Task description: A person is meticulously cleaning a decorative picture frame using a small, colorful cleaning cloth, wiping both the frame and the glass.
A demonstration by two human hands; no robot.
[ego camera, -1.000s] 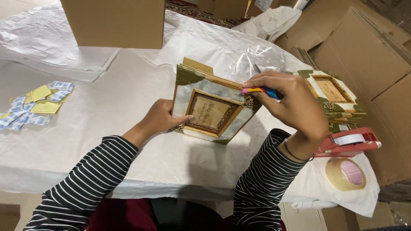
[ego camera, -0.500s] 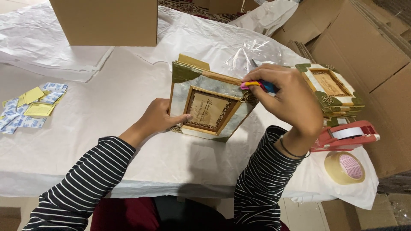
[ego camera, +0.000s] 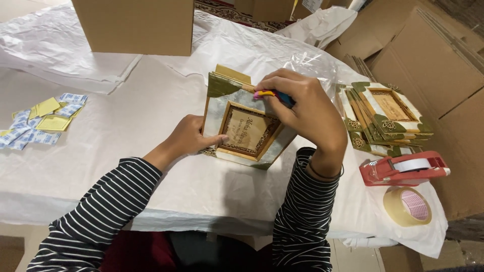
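A white sheet covers the table (ego camera: 101,151), with cardboard boxes (ego camera: 136,25) at the far edge and more flattened cardboard off to the right. My left hand (ego camera: 189,138) steadies a decorated picture frame (ego camera: 244,128) standing tilted near the middle of the table, my thumb lying against its front. My right hand (ego camera: 302,111) comes over the frame's top right edge, its fingers (ego camera: 275,83) closed on a small multicoloured tool (ego camera: 275,94). To the right sits a stack of similar frames (ego camera: 385,118); nearer me lie a red tape dispenser (ego camera: 403,168) and a roll of tape (ego camera: 407,205). Small blue and yellow packets (ego camera: 43,118) lie scattered at the left.
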